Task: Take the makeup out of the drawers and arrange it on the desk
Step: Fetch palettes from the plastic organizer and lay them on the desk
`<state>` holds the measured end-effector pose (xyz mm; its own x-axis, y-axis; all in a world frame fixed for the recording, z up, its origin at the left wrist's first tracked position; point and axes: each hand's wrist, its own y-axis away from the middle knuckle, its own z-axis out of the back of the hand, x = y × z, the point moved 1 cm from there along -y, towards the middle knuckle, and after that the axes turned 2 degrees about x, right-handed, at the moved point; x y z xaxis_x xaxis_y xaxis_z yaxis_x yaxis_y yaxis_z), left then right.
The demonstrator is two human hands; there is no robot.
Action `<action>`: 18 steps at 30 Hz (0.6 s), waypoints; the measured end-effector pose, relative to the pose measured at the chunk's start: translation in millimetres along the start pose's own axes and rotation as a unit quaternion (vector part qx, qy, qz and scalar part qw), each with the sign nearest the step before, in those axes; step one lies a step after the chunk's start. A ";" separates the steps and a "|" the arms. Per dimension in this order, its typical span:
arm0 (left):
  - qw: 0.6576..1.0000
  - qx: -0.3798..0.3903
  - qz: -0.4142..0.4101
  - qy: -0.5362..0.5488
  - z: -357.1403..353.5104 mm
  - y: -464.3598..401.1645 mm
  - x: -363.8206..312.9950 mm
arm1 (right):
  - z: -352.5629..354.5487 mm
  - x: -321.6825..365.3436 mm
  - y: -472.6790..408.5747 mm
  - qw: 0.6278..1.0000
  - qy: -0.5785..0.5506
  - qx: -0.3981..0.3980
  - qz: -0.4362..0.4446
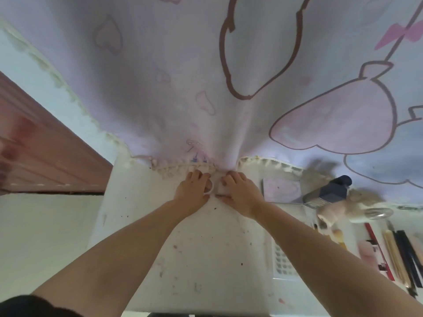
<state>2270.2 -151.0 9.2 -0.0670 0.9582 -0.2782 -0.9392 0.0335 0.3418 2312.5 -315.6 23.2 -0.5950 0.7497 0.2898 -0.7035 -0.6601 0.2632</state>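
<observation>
Both hands at the desk's far edge.
Left hand (193,191) grips a round white container (209,187); right hand (240,191) pinches a small white box (220,189); apparently placing them on the desk (206,248).

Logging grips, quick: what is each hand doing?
Left hand: grips a small round white container.
Right hand: rests on a small white box.

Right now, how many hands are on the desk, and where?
2. The left hand grips a small white ring-shaped object at the far edge of the stained white desk; the right hand rests beside it, on a small white item.
</observation>
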 end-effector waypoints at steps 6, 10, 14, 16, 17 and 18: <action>1.000 0.026 0.009 -0.007 2.1 4.9 2.0 | 11.5 -14.2 7.2 0.999 -0.011 -0.016 -0.026; 0.999 0.025 0.015 -0.012 0.5 5.7 1.1 | 11.9 -37.2 23.6 0.998 0.007 -0.030 -0.055; 1.000 0.019 0.021 -0.010 -0.7 3.0 0.3 | 0.5 -45.8 28.3 0.997 0.062 -0.006 -0.038; 1.000 0.020 0.022 -0.009 -2.3 2.2 0.9 | -2.9 -43.4 26.3 0.996 0.079 -0.002 -0.044; 0.999 0.021 0.022 -0.009 -2.6 1.9 1.4 | -2.7 -41.9 25.0 0.995 0.083 0.003 -0.048; 0.999 0.025 0.020 -0.011 -2.5 1.7 2.0 | -1.7 -40.6 24.2 0.995 0.087 0.012 -0.051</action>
<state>2267.7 -149.8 7.0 -0.0971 0.9649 -0.2440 -0.9178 0.0080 0.3969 2319.0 -362.0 16.3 -0.5804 0.8085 0.0973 -0.7558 -0.5793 0.3053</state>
